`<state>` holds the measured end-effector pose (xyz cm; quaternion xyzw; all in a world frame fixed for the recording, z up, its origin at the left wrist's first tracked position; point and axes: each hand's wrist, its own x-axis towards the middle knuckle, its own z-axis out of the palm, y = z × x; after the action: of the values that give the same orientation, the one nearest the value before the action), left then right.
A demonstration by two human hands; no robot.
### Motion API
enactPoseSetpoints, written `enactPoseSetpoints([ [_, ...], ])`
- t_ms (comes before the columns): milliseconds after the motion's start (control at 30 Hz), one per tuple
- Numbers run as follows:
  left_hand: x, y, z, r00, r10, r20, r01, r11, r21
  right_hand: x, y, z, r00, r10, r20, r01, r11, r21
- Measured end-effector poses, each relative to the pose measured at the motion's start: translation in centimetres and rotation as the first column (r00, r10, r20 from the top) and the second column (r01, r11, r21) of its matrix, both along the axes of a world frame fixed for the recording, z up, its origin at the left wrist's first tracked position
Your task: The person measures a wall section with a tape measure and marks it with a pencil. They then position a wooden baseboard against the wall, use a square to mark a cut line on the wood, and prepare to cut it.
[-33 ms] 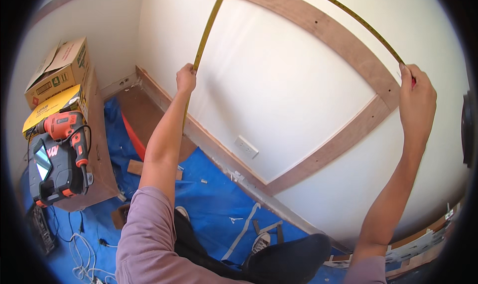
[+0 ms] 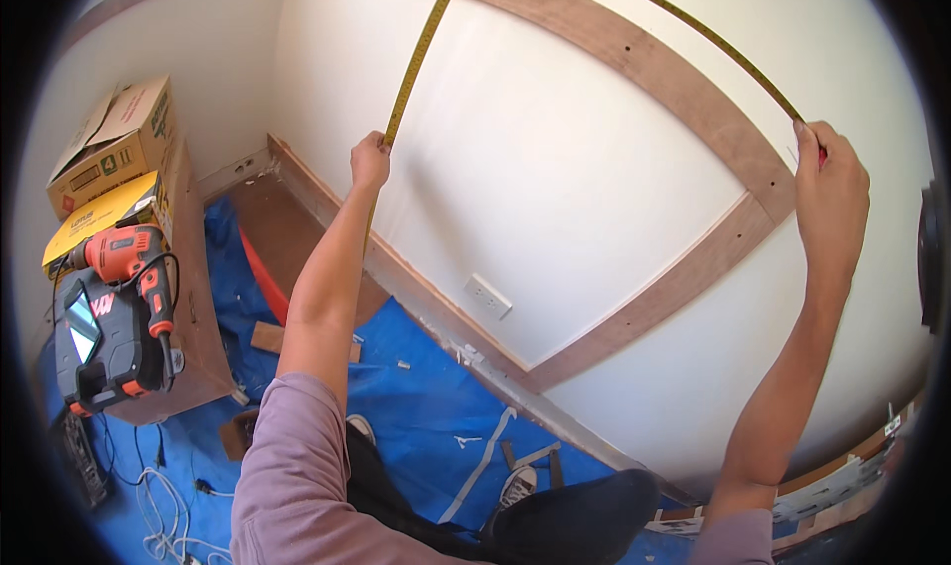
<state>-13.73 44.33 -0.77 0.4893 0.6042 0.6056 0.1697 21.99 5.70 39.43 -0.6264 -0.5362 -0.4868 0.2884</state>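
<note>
My left hand [image 2: 370, 161] pinches the yellow blade of a tape measure [image 2: 421, 55] in front of the white wall, with a short length hanging below the fingers. From there the blade rises out of the top of the view. Another stretch comes back down at the right to my right hand [image 2: 832, 194]. That hand is closed around the tape measure's body, of which only a bit of red shows between the fingers. Behind the blade, flat brown wooden strips [image 2: 684, 85] with dark holes are fixed on the wall as a frame.
A white socket plate [image 2: 488, 296] sits low on the wall. At left, cardboard boxes [image 2: 114, 139] and an orange corded drill [image 2: 124, 253] on a dark tool case [image 2: 119, 352] are stacked. Blue sheeting [image 2: 396, 407] covers the floor, with cables [image 2: 168, 515] and wood scraps.
</note>
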Motion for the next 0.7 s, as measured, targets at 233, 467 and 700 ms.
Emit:
enactPoseSetpoints([
  [233, 1.0, 3.3, -3.2, 0.995, -0.024, 0.096, 0.021, 0.999, 0.031, -3.2, 3.8, 6.6, 0.970, -0.152, 0.190, 0.151, 0.988, 0.018],
  [467, 1.9, 3.4, -6.1, 0.995, 0.019, 0.102, -0.019, 1.000, -0.007, -6.6, 5.4, 10.4, 0.944, -0.149, 0.295, 0.149, 0.989, 0.021],
  [700, 1.8, 4.3, -7.6, 0.998, 0.029, 0.054, -0.029, 1.000, 0.007, -7.1, 5.9, 13.4, 0.840, -0.214, 0.498, 0.200, 0.976, 0.082],
])
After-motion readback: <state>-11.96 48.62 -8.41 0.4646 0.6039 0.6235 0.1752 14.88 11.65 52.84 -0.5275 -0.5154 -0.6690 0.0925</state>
